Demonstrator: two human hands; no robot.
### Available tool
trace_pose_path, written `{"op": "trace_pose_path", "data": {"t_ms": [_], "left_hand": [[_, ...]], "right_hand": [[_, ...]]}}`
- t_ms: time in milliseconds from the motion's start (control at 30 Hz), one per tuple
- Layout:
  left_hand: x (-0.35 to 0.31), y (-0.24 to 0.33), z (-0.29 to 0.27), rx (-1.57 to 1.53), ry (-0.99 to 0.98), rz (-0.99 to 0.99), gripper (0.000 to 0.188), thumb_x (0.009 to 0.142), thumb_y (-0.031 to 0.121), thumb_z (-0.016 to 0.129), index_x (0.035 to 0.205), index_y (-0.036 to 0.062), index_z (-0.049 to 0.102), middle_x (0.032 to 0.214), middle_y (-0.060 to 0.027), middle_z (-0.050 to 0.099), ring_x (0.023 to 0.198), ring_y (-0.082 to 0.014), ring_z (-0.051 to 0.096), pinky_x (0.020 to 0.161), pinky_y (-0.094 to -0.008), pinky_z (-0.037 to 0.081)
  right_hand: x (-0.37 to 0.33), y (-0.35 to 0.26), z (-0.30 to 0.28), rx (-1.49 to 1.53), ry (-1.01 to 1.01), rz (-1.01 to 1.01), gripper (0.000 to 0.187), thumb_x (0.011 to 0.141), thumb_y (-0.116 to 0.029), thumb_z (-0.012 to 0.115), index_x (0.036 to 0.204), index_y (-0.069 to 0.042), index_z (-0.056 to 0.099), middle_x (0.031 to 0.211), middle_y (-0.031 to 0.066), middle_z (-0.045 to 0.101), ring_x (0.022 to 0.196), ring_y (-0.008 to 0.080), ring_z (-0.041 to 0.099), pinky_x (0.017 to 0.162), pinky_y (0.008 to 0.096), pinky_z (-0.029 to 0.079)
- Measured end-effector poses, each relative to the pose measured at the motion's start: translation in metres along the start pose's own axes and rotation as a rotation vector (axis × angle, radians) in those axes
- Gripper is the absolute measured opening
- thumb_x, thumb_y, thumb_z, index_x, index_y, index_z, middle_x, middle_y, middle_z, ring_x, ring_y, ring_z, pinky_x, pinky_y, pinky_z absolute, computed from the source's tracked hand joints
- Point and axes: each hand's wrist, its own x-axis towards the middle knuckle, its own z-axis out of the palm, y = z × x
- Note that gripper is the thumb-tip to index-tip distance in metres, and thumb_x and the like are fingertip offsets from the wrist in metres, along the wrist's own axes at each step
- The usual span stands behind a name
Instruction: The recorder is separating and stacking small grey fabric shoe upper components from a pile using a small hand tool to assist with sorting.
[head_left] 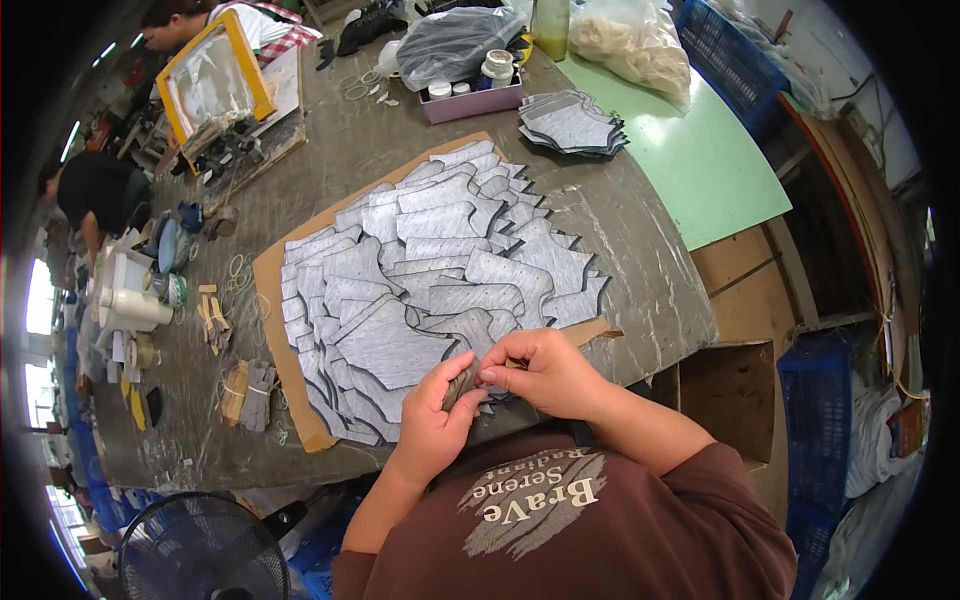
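Observation:
Close to my body, both hands meet over the near edge of a spread of grey cut fabric pieces [395, 340]. My left hand [432, 415] is closed, thumb against fingers, on a small taupe strip [459, 384]. Beside it, my right hand [550, 375] is pinched at the strip's right side; a bit of brown shows among its fingers, too small to name. The dark-edged fabric pieces overlap in rows on a brown cardboard sheet [272, 290].
Left of the cardboard lie tan and grey strip bundles [258, 390]. Farther back stand a purple tray [470, 104] with jars, a fabric stack [572, 124] and a yellow frame [255, 75]. A fan [205, 550] is at lower left. Two other people are at the far left.

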Motion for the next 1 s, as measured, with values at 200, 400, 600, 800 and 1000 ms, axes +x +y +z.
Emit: {"op": "trace_pose_path", "data": {"t_ms": [200, 400, 600, 800, 1000], "left_hand": [[-0.012, -0.001, -0.005, 0.270, 0.072, 0.208, 0.038, 0.080, 0.002, 0.067, 0.117, 0.0015, 0.055, 0.097, -0.0163, 0.063, 0.086, -0.0271, 0.064, 0.075, -0.0318, 0.050], [-0.015, -0.001, -0.011, 0.268, 0.121, 0.193, 0.037, 0.081, 0.003, 0.067, 0.116, 0.0012, 0.055, 0.095, -0.0158, 0.064, 0.085, -0.0268, 0.064, 0.075, -0.0316, 0.050], [-0.012, 0.002, -0.011, 0.403, 0.162, 0.367, 0.035, 0.082, 0.002, 0.065, 0.116, -0.0003, 0.055, 0.096, -0.0175, 0.063, 0.085, -0.0296, 0.064, 0.075, -0.0330, 0.050], [-0.011, 0.004, -0.011, 0.419, 0.166, 0.364, 0.034, 0.082, 0.001, 0.065, 0.115, -0.0008, 0.056, 0.097, -0.0180, 0.063, 0.086, -0.0307, 0.064, 0.075, -0.0336, 0.050], [-0.014, -0.004, -0.010, 0.296, 0.115, 0.220, 0.036, 0.083, 0.001, 0.064, 0.118, 0.0007, 0.054, 0.095, -0.0147, 0.064, 0.081, -0.0256, 0.065, 0.070, -0.0320, 0.051]], "right_hand": [[0.005, 0.002, 0.010, -0.124, -0.038, -0.043, 0.008, 0.085, -0.006, 0.065, 0.083, 0.002, 0.065, 0.074, 0.0012, 0.062, 0.068, 0.0047, 0.053, 0.059, 0.0215, 0.043], [0.009, 0.010, 0.021, 0.023, -0.041, -0.047, 0.006, 0.084, -0.005, 0.065, 0.083, 0.001, 0.065, 0.075, 0.0005, 0.061, 0.067, 0.0043, 0.052, 0.059, 0.0211, 0.042], [0.011, 0.005, 0.020, -0.140, -0.035, -0.091, 0.006, 0.083, -0.005, 0.066, 0.082, 0.001, 0.066, 0.074, 0.0025, 0.061, 0.068, 0.0070, 0.053, 0.061, 0.0232, 0.043], [0.011, 0.005, 0.021, -0.173, -0.032, -0.140, 0.006, 0.082, -0.005, 0.066, 0.080, 0.000, 0.066, 0.072, 0.0030, 0.061, 0.066, 0.0078, 0.053, 0.059, 0.0240, 0.043], [0.011, 0.010, 0.022, 0.063, -0.046, -0.029, 0.007, 0.083, -0.005, 0.064, 0.079, 0.001, 0.065, 0.072, -0.0002, 0.060, 0.065, 0.0044, 0.052, 0.057, 0.0208, 0.041]]}}
